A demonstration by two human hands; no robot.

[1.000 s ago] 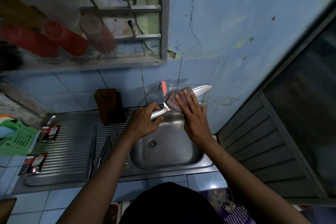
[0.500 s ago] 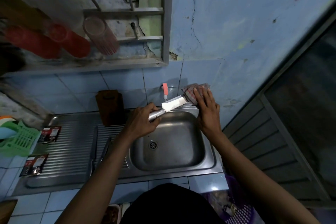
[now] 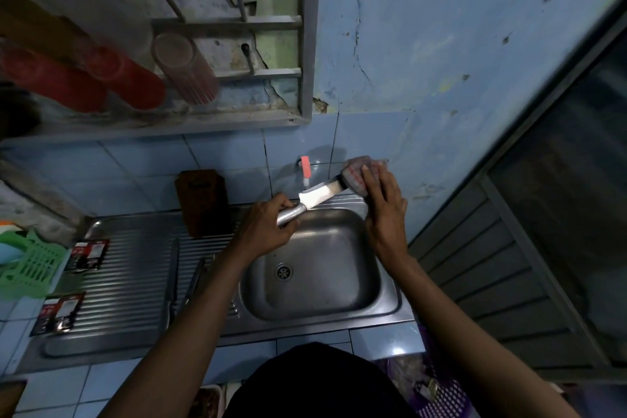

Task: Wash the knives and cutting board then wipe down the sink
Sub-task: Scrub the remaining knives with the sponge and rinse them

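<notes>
Home kitchen: steel sink (image 3: 390,302), dish rack (image 3: 305,44)

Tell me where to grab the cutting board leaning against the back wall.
Grip the cutting board at its top edge, coming from above: it stands nearly upright against the tiles, top free, with what looks like a handle slot there. Fingers behind, thumb in front.
</notes>
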